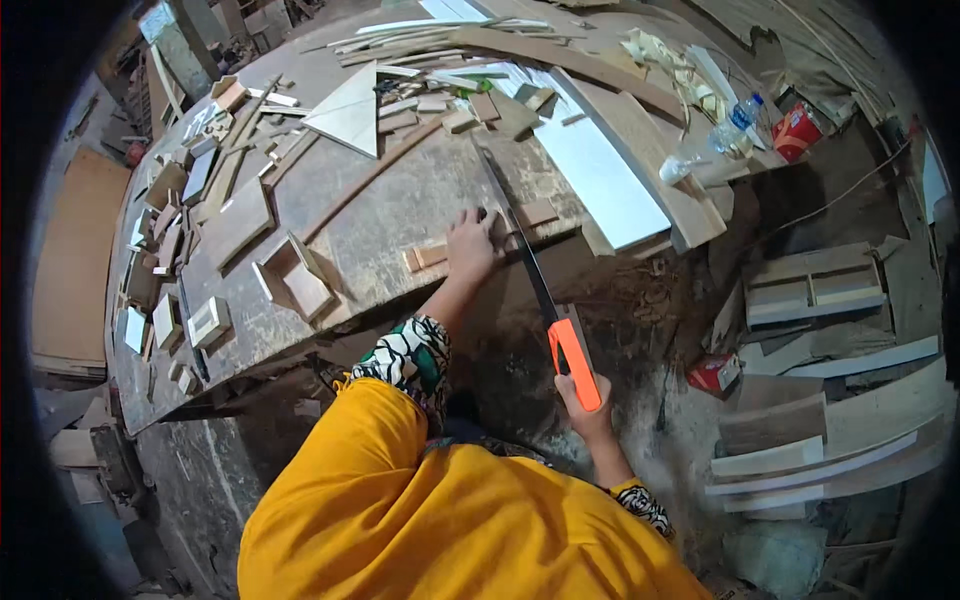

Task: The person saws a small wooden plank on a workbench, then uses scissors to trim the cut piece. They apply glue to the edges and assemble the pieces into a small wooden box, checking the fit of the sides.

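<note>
My right hand (584, 408) is closed round the orange handle of a handsaw (562, 345), below the table's front edge. The saw's dark blade slants up and away to the left over the edge. It crosses a narrow wooden strip (540, 213) just right of my left hand (473, 247). That hand presses down on the strip, fingers bent over it, holding it against the worktable (385, 215). Part of the strip shows on either side of the hand. How deep the blade sits in the wood, I cannot tell.
An open wooden box (297, 280), small blocks and many offcuts lie on the left. A white board (605, 185) and long planks (650, 165) extend along the right, near a plastic bottle (738, 125). A wooden frame (815, 290) and stacked boards (830, 455) lie low at right.
</note>
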The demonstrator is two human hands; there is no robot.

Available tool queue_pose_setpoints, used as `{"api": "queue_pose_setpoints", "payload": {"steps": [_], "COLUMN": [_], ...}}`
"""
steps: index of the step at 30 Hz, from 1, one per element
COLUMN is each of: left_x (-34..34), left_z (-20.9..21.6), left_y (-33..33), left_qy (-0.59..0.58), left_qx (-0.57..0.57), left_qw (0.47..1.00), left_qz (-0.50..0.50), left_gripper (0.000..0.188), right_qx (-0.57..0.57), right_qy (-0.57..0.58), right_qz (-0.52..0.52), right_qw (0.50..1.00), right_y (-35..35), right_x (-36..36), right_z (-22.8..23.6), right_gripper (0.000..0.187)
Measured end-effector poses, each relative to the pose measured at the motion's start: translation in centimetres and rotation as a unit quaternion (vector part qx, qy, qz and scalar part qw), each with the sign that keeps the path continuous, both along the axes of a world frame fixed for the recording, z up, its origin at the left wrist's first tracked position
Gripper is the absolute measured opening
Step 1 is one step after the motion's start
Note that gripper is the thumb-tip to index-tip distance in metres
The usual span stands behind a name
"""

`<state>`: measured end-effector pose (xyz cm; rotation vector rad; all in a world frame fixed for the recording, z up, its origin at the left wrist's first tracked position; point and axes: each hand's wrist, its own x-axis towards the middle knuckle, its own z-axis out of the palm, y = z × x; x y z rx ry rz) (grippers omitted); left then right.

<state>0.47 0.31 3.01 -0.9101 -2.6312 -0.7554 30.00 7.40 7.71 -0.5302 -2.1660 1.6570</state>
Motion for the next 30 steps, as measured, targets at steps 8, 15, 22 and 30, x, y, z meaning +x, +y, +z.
{"api": "queue_pose_setpoints", "payload": {"steps": [8, 15, 22, 30], "left_x": [-0.2, -0.4, 0.3, -0.1], "left_z": [0.4, -0.3, 0.6, 1.1], "left_y": [0.2, 0.4, 0.0, 0.6], "left_qy": [0.008, 0.010, 0.001, -0.018], "left_qx": [0.010, 0.033, 0.013, 0.020], "left_qw": [1.000, 0.999, 1.000, 0.998], "left_qz": [-0.009, 0.006, 0.010, 0.050], "left_gripper": [0.039, 0.041, 0.040, 0.036], "right_qx": [0.072, -0.068, 0.082, -0.124], "right_qy": [0.006, -0.013, -0.003, 0.029], "right_qz": [0.008, -0.019, 0.017, -0.002], "right_qw": [0.997, 0.997, 0.996, 0.992], "right_y": [-1.4, 0.6, 0.9, 1.6], "right_x": [6.9, 6.1, 6.2, 9.9], "right_z": [-0.9, -0.2, 3.5, 2.7], "right_gripper": [0.035, 0.030, 0.025, 0.023]}}
